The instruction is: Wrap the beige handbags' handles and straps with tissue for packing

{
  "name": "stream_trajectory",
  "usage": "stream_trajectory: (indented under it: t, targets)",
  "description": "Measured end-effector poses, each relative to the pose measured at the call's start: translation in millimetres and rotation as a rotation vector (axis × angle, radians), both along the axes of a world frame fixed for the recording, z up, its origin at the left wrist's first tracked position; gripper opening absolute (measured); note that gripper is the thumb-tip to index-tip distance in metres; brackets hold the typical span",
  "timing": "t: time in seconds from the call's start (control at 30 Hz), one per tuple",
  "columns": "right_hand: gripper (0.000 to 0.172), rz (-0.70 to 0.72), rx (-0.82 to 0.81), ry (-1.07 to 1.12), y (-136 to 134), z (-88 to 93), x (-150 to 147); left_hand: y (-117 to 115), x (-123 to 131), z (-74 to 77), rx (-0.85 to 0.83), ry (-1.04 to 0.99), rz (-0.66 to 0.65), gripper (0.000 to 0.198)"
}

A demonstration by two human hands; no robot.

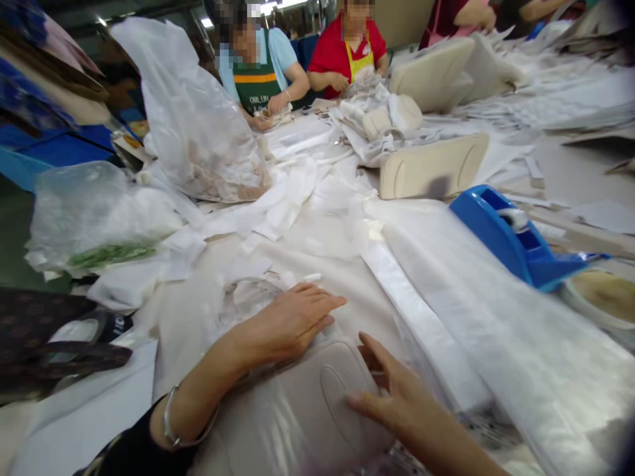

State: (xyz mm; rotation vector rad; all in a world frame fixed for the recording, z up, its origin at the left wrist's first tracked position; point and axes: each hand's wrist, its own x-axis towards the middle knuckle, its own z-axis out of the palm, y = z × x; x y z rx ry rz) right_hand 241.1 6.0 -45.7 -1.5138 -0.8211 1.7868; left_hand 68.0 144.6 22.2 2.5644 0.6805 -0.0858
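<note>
A beige padded cushion (pixel 307 410) with an oval stitched outline lies under clear plastic film at the bottom of the view. My left hand (pixel 290 320) rests flat on the white sheeting along the cushion's upper edge, holding nothing. My right hand (pixel 391 393) has its fingers spread against the cushion's right side and grips nothing. A long white strip of material (pixel 421 317) runs to the right of my right hand.
A blue tape dispenser (pixel 516 238) stands on white sheets at right. Similar beige cushions (pixel 431 165) lie farther along the cluttered table. Large plastic bags (pixel 193 112) sit at left. Co-workers (pixel 258 66) handle white material across the table. A dark bag (pixel 49 337) sits at lower left.
</note>
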Motion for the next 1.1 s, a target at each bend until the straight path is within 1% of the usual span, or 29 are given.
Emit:
stream_trajectory:
  t: [0.1, 0.17, 0.27, 0.37, 0.47, 0.53, 0.63, 0.7, 0.77, 0.9, 1.0, 1.1]
  targets:
    - [0.105, 0.012, -0.004, -0.099, 2, -1.9, -2, 0, 2, 3.6, -0.040, 0.049, -0.012, 0.043]
    - [0.103, 0.037, 0.021, -0.135, 2, -3.5, -1, 1, 3, 3.5, -0.056, 0.068, -0.038, 0.056]
    - [0.104, 0.052, 0.049, -0.126, 1, -8.9, 0, 2, 5, -2.7, -0.037, 0.122, -0.067, 0.083]
    - [0.109, 0.033, 0.061, -0.074, -2, -15.8, 2, 3, 8, -11.1, -0.012, 0.180, -0.082, 0.092]
    - [0.110, -0.011, 0.069, 0.007, -11, -19.1, 7, 4, 12, -16.4, -0.017, 0.204, -0.075, 0.092]
    - [0.107, -0.025, 0.053, 0.047, -15, -18.6, 12, 5, 15, -17.9, -0.041, 0.218, -0.071, 0.086]
    - [0.101, 0.031, 0.018, 0.021, -15, -16.9, 21, 7, 19, -18.1, -0.069, 0.232, -0.065, 0.072]
    - [0.099, 0.087, 0.020, -0.025, -10, -16.5, 25, 7, 21, -17.9, -0.070, 0.237, -0.059, 0.068]
    - [0.099, 0.123, 0.042, -0.056, -5, -16.8, 26, 6, 21, -17.7, -0.063, 0.244, -0.056, 0.069]
    - [0.104, 0.138, 0.048, -0.076, 4, -16.3, 25, 3, 19, -17.6, -0.034, 0.251, -0.071, 0.080]
    - [0.106, 0.175, 0.031, -0.078, 10, -11.3, 28, 2, 17, -16.7, -0.019, 0.251, -0.081, 0.078]
    - [0.111, 0.273, 0.018, -0.054, 18, -3.8, 29, 3, 16, -14.5, -0.021, 0.236, -0.071, 0.076]
